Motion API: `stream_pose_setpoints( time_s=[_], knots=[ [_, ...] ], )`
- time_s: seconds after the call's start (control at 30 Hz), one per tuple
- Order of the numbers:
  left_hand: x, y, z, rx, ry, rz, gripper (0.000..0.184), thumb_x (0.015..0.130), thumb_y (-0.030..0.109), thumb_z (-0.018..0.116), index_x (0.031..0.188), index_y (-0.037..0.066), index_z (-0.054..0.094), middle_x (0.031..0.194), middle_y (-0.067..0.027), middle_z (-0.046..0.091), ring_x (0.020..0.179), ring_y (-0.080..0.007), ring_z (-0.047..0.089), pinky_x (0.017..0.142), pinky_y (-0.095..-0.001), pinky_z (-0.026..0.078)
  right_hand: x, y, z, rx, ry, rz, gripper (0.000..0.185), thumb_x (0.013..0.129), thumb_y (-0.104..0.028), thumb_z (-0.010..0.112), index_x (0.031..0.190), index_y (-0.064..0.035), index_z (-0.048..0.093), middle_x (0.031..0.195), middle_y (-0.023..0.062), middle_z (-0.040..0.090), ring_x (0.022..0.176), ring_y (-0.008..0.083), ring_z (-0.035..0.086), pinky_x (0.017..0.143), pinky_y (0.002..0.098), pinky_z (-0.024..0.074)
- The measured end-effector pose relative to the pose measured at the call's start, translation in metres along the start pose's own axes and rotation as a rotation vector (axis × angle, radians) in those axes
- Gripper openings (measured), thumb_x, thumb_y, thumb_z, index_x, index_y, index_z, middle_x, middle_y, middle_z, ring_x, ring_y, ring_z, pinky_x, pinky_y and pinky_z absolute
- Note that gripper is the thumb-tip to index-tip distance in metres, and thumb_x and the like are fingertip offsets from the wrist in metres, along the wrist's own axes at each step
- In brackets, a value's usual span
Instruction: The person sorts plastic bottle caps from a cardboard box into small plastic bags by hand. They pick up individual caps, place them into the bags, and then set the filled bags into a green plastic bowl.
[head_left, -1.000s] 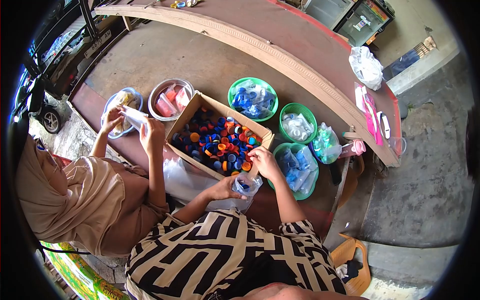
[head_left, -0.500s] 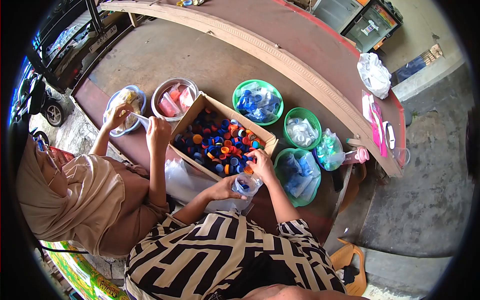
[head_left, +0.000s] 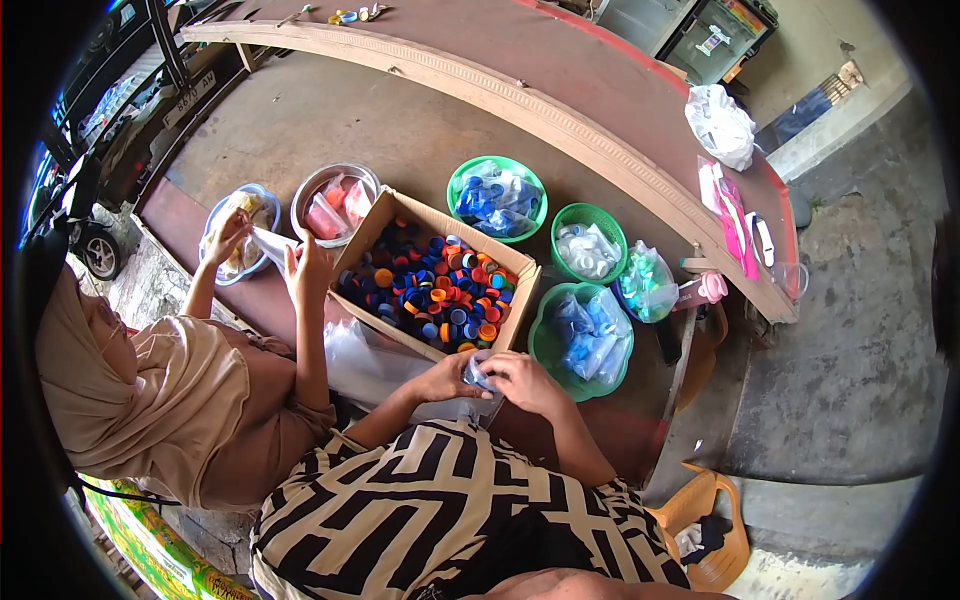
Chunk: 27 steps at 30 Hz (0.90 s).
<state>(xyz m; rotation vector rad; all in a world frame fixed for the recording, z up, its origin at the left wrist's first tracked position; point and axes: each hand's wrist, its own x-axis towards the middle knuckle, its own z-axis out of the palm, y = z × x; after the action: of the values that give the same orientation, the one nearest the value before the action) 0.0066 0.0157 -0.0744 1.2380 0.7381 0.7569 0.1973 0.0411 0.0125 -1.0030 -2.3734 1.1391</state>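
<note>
In front of my body, my left hand (head_left: pixel 442 380) is wrapped round a small clear plastic cup (head_left: pixel 477 371), just off the near edge of the cardboard box (head_left: pixel 395 338). My right hand (head_left: pixel 527 384) is over the cup's mouth, fingers bent together. What its fingertips pinch, if anything, is hidden. The box holds many loose bottle caps (head_left: pixel 440 295), mostly blue, orange and red. A sheet of clear plastic (head_left: pixel 365 360) lies beside the box, to the left of my left hand.
Right of the box stand a green tub of bagged blue caps (head_left: pixel 582 335), a green basket of white ones (head_left: pixel 588 247) and another green basket (head_left: pixel 497 200). At left, a co-worker's hands (head_left: pixel 310 270) hold a clear bag near a metal bowl (head_left: pixel 300 205). A wooden rail (head_left: pixel 520 100) crosses behind.
My right hand has moved from the caps at the box's near corner down to the cup. The view has shifted slightly. The co-worker still holds the bag.
</note>
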Motion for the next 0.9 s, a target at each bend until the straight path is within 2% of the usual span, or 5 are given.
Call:
stream_pose_setpoints(
  time_s=[0.2, 0.3, 0.63, 0.77, 0.9],
  knots=[
    [-0.006, 0.007, -0.002, -0.061, 0.022, -0.018, 0.063, 0.070, 0.012, 0.083, 0.124, 0.004, 0.050, 0.110, -0.0021, 0.058, 0.100, -0.0119, 0.054, 0.090, -0.0294, 0.044, 0.005, -0.007, 0.001, -0.074, -0.049, -0.108, 0.019, 0.078, -0.004, 0.059, 0.096, -0.0004, 0.065, 0.106, 0.0159, 0.063, 0.099, 0.0319, 0.061, 0.083, 0.0388, 0.0492],
    [-0.008, 0.008, -0.007, -0.121, 0.065, -0.042, 0.061, 0.071, 0.011, 0.083, 0.122, 0.005, 0.052, 0.109, -0.0020, 0.059, 0.099, -0.0118, 0.054, 0.091, -0.0293, 0.043, 0.026, -0.008, -0.012, 0.175, 0.135, 0.071, 0.010, 0.083, -0.006, 0.063, 0.091, -0.0003, 0.065, 0.090, 0.0104, 0.061, 0.085, 0.0256, 0.063, 0.077, 0.0338, 0.0490],
    [-0.004, 0.012, -0.017, -0.080, 0.059, -0.026, 0.055, 0.072, 0.010, 0.081, 0.120, 0.005, 0.055, 0.105, -0.0018, 0.060, 0.100, -0.0128, 0.055, 0.092, -0.0295, 0.043, 0.119, 0.106, 0.023, -0.291, 0.207, 0.139, 0.022, 0.081, 0.000, 0.058, 0.101, -0.0059, 0.065, 0.106, 0.0131, 0.059, 0.101, 0.0323, 0.058, 0.088, 0.0413, 0.0469],
    [-0.004, 0.017, -0.021, -0.085, 0.071, -0.037, 0.056, 0.072, 0.011, 0.082, 0.121, 0.006, 0.055, 0.105, -0.0022, 0.061, 0.101, -0.0133, 0.055, 0.093, -0.0299, 0.043, 0.137, 0.123, 0.043, -0.396, 0.225, -0.006, 0.031, 0.079, -0.001, 0.061, 0.110, -0.0058, 0.062, 0.109, 0.0146, 0.057, 0.104, 0.0319, 0.056, 0.090, 0.0416, 0.0456],
    [-0.003, 0.014, -0.027, -0.098, 0.083, -0.038, 0.056, 0.072, 0.012, 0.082, 0.120, 0.006, 0.055, 0.106, -0.0025, 0.061, 0.101, -0.0136, 0.055, 0.093, -0.0301, 0.043, 0.136, 0.126, 0.044, -0.321, 0.198, 0.109, 0.019, 0.079, 0.001, 0.061, 0.097, -0.0047, 0.062, 0.100, 0.0153, 0.058, 0.094, 0.0339, 0.059, 0.083, 0.0406, 0.0479]
  ],
)
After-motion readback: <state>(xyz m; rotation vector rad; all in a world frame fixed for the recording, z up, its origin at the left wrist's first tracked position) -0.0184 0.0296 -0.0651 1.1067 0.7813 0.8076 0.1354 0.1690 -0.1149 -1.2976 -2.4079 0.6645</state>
